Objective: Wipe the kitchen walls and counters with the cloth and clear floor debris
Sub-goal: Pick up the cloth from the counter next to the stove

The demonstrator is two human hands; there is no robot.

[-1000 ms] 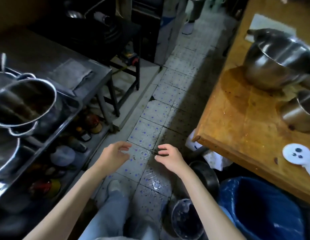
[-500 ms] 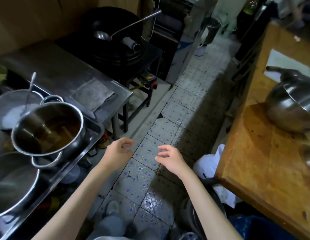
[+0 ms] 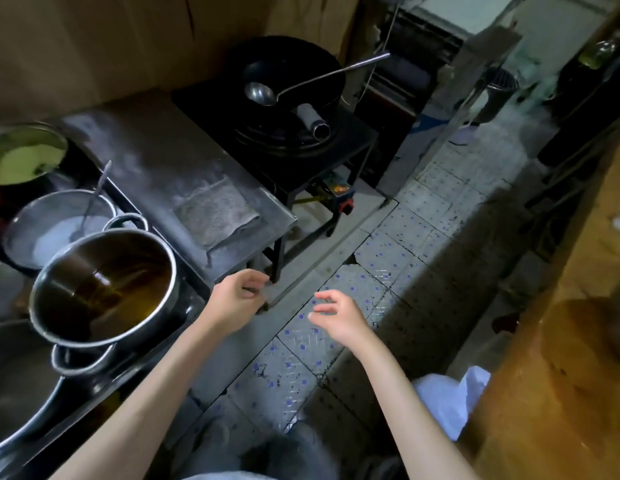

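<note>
Both of your hands were empty at this moment: your left hand (image 3: pixel 237 299) hung with fingers loosely curled just off the worktop's (image 3: pixel 152 161) near corner, and your right hand (image 3: pixel 338 318) floated over the tiled floor (image 3: pixel 398 244) with fingers relaxed and slightly spread. One cloth (image 3: pixel 215 211) lay folded flat on the steel worktop, near its front edge and well apart from the pot (image 3: pixel 104 289) of dark liquid. It looked soft and limp, light, probably damp, so it should have sagged and unfolded when lifted. You would have done best to pinch the whole folded stack at its near edge, or gather it from above, keeping your forearm away from the pot.
</note>
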